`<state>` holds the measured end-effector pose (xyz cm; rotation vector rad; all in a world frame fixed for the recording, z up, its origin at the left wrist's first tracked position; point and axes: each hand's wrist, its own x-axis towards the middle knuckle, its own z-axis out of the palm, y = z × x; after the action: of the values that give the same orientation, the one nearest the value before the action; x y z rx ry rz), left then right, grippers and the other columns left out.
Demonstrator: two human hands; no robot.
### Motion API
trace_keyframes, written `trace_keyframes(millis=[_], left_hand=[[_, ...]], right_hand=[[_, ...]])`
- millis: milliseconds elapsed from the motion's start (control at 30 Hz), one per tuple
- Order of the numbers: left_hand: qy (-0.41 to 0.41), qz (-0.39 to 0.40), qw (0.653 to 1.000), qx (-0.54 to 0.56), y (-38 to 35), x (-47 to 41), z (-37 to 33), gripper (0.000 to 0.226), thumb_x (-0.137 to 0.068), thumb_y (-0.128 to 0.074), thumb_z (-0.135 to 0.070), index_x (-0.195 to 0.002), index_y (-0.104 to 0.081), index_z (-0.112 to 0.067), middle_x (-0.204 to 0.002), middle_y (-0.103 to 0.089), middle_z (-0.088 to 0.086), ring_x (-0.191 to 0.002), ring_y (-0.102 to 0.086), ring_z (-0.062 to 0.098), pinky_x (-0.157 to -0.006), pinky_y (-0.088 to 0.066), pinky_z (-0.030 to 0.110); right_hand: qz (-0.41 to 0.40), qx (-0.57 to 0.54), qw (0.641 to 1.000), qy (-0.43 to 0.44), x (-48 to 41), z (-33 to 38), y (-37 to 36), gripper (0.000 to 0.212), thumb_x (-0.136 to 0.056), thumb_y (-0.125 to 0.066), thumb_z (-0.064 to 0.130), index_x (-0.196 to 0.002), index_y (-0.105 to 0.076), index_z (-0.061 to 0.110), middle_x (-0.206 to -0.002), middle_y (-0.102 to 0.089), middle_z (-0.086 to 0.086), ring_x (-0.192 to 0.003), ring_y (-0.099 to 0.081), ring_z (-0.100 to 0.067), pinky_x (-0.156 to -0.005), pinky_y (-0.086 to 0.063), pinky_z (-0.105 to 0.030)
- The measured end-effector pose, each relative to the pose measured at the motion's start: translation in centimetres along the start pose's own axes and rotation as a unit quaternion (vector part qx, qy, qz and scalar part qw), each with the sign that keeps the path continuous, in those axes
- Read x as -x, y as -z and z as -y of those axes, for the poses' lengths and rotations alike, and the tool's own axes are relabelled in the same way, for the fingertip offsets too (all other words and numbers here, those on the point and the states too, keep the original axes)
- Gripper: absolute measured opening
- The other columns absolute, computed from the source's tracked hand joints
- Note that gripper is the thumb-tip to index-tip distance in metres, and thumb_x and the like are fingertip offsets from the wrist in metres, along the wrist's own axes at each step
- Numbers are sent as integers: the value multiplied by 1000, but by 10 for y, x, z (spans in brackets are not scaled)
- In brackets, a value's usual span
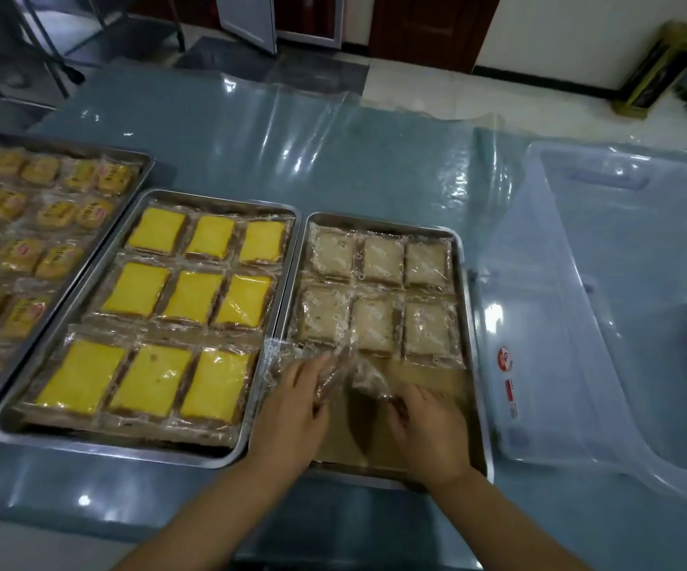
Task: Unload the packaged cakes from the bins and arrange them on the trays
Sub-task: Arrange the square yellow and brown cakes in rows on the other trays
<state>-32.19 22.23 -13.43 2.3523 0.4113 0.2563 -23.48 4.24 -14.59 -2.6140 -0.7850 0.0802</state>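
Note:
Both my hands hover over the bare front row of the right metal tray (475,364). My left hand (292,410) and my right hand (428,426) each grip a blurred, clear-wrapped brown cake: the left packet (325,381) and the right packet (368,383) sit between them, just above the tray's paper lining. Two rows of wrapped pale brown cakes (375,290) fill the back of this tray. The middle tray (98,261) holds three rows of wrapped yellow cakes (193,298).
A third tray (144,166) of small yellow wrapped cakes lies at the far left. A clear plastic bin (581,323) stands to the right of the trays, tilted. The table wears a glossy plastic sheet (333,158). Floor and doors lie beyond.

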Motion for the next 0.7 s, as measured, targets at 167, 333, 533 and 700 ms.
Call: trace_keyframes(millis=[167,333,533,700], left_hand=[[-63,45,997,-22,-20,7,-11,72,-76,-68,-5,-139,-40,-25,-124,-51,1,-106,-51,14,-83,-40,22],[-106,195,974,-43,-41,9,-16,70,-84,-58,-48,-144,-24,-32,-140,-34,-10,-123,-37,7,-93,-33,16],[-168,217,944,-180,-54,-3,-8,80,-91,-43,-54,-144,14,-36,-152,20,-16,-136,28,3,-108,19,26],[-190,265,914,-243,-65,-12,2,80,-91,-32,-60,-140,25,-34,-146,39,-5,-130,43,13,-103,33,33]], right_hand=[[-56,-204,962,-171,10,-2,11,31,-91,-57,20,-105,-43,45,-80,-56,26,-77,-60,1,-66,-49,-17],[-51,-196,958,-203,21,-12,11,51,-94,-50,16,-137,-34,37,-109,-57,19,-89,-57,-3,-78,-49,-25],[-17,-96,984,-149,26,-24,15,55,-93,-48,6,-141,-35,28,-151,-28,4,-106,-55,-18,-84,-52,-32],[5,70,997,-19,28,-27,11,57,-69,-78,7,-123,-60,8,-136,-51,-18,-125,-49,-35,-95,-49,-44]])
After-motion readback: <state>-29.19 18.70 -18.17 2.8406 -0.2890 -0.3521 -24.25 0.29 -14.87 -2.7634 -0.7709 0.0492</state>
